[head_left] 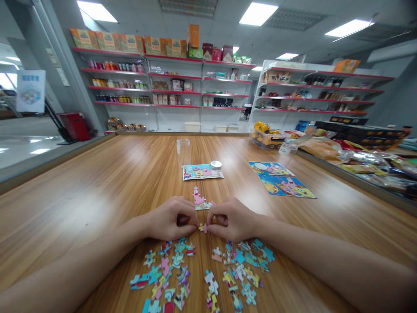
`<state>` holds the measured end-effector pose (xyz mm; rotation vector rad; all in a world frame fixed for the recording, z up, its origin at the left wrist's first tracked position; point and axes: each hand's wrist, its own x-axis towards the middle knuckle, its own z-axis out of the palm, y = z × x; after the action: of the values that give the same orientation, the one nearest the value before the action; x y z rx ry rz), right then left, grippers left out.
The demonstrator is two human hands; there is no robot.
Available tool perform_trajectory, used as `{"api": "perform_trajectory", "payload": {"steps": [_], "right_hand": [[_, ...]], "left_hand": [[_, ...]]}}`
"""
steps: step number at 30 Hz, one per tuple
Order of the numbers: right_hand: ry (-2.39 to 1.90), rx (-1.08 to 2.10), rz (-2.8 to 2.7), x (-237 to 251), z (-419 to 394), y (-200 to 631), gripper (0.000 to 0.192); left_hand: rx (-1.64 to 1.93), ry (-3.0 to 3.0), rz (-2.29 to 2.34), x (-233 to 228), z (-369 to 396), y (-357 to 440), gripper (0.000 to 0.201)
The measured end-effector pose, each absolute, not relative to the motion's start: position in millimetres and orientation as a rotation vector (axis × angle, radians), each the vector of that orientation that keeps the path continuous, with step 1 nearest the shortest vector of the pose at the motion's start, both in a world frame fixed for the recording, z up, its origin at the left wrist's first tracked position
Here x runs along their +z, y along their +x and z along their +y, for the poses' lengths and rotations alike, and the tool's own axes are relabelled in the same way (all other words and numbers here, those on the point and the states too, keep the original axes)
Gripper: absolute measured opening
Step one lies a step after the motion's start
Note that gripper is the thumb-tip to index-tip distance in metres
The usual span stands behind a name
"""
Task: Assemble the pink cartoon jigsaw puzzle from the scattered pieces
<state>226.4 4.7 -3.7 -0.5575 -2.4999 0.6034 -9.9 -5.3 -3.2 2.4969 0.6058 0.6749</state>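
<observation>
My left hand (174,218) and my right hand (230,218) meet near the table's middle, thumbs and forefingers pinched on a small yellow and pink jigsaw piece (203,228) between them. It may be two pieces joined; I cannot tell. Just beyond lies a partly joined jigsaw section (199,201) showing a pink cartoon figure, its lower right edge beside my right fingers. Closer to me, loose jigsaw pieces (164,265) in blue, pink, yellow and red spread below both hands. Behind the joined section is a picture card (202,172) with cartoon figures.
A clear jar (184,152) stands behind the card, with a white lid (216,164) on the card's corner. Two blue picture sheets (287,186) lie to the right. Farther back are a plastic bin (267,138) of yellow toys and packaged goods (368,161) along the right edge.
</observation>
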Motion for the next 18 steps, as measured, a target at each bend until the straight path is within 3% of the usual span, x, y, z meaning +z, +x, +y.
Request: {"api": "perform_trajectory", "payload": {"steps": [8,18], "right_hand": [[-0.574,0.586,-2.517,-4.3,4.7,225.4,0.009],[-0.565,0.585,-2.503,-8.4,5.6,224.8,0.012]], "left_hand": [[0.698,2.502,0.606,-0.9,-7.8,-10.3,0.015],[1.028,2.599,0.903,-10.7,2.3,-7.8,0.022]]}}
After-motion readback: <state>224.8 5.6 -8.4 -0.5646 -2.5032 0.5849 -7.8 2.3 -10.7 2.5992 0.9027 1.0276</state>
